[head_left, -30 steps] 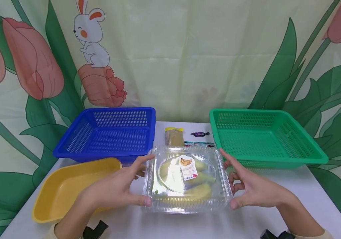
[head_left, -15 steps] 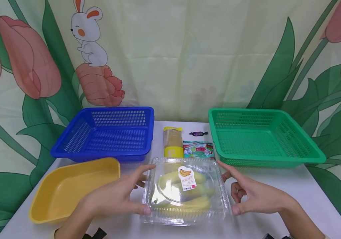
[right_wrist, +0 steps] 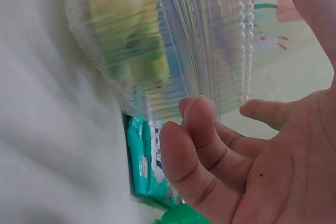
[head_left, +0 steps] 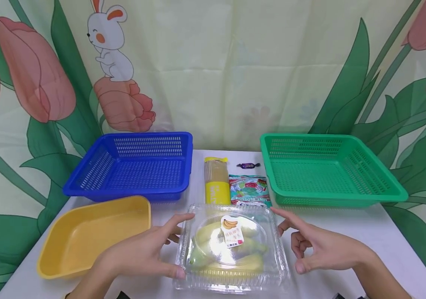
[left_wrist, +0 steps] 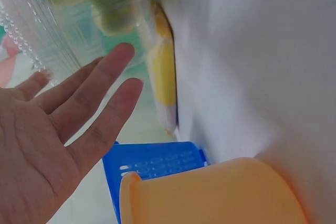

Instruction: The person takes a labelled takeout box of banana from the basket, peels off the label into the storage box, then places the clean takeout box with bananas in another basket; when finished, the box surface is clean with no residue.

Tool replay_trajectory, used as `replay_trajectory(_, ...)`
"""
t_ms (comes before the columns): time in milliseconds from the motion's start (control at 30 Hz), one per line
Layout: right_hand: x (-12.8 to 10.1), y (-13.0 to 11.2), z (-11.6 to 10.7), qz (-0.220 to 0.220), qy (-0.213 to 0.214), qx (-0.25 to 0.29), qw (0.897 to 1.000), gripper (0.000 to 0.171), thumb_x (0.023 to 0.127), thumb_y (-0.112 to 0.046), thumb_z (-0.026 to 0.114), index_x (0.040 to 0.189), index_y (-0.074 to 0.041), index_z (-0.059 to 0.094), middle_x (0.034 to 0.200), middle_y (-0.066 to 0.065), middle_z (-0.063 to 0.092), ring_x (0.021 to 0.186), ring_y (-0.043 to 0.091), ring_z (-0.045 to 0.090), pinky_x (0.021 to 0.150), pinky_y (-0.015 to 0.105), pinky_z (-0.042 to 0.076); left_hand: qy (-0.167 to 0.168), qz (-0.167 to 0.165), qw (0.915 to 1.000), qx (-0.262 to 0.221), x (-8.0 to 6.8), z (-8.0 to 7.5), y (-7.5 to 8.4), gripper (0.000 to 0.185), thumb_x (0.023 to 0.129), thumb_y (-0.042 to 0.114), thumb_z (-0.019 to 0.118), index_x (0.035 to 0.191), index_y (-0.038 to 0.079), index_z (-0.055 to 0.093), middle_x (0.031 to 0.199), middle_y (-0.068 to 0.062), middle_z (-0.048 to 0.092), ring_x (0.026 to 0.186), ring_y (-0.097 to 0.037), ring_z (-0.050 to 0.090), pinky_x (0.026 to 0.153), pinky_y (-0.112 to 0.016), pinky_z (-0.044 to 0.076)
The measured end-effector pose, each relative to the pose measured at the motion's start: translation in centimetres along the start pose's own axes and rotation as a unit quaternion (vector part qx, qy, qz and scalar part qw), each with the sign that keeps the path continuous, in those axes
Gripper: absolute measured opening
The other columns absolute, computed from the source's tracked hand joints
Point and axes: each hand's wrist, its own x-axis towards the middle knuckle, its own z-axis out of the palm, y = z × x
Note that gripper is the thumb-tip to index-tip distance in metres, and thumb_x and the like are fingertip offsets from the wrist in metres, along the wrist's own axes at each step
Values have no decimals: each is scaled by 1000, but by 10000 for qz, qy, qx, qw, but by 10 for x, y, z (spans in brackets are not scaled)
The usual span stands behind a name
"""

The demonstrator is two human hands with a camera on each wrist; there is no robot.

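A clear plastic clamshell box point(head_left: 207, 226) with yellow-green bananas point(head_left: 248, 263) inside sits at the front middle in the head view, a banana-picture label point(head_left: 232, 230) on its lid. My left hand point(head_left: 142, 249) is at the box's left side, index fingertip by the far corner and thumb tip by the near side. In the left wrist view its fingers point(left_wrist: 113, 121) are spread and nearly straight. On the other side, my right hand point(head_left: 321, 243) has its index fingertip at the far right corner. Its thumb stands apart from the box, and the other fingers bend loosely without holding anything.
Behind the box lie a noodle pack point(head_left: 217, 189), a green candy bag point(head_left: 249, 189) and a purple wrapped candy point(head_left: 248, 165). A blue basket point(head_left: 149, 170) and a yellow tub point(head_left: 93, 228) stand left, a green basket point(head_left: 321, 174) right. A printed curtain point(head_left: 213, 74) hangs behind.
The banana box has come toward me and lower, uncovering the candy bag and more of the noodle pack. Both hands came along; my right thumb has drawn away from the box's side.
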Motion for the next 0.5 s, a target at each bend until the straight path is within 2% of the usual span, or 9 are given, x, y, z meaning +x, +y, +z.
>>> replay_trajectory(233,-7,4,-2,321,-195,113,9992,97,95,-18,75,165,-28,8,134,18,50,85,22,60,75,31,57,-226,-95,9995,177,2,5,-3,104,81,60,80,158,47,13,136,8,61,124,-13,60,99,-42,56)
replay_trajectory(367,-4,7,0,7,-220,-271,9994,97,94,-14,75,165,-23,9,132,12,53,86,18,63,75,29,57,-223,-84,9990,384,2,9,-7,105,80,64,79,159,46,12,132,6,64,122,-12,61,99,-42,55)
replay_trajectory(467,0,7,3,-335,-121,-685,9970,96,94,-12,74,165,-17,9,134,15,53,90,16,67,74,29,57,-187,-87,9987,461,1,12,-9,105,79,66,78,158,46,12,132,5,65,123,-13,61,100,-43,55)
replay_trajectory(500,0,5,5,-247,-59,-771,9967,97,94,-13,74,165,-19,10,137,15,52,93,15,67,76,29,58,-181,-91,9988,453,1,12,-9,105,78,66,79,158,46,12,133,4,64,124,-14,61,100,-43,55)
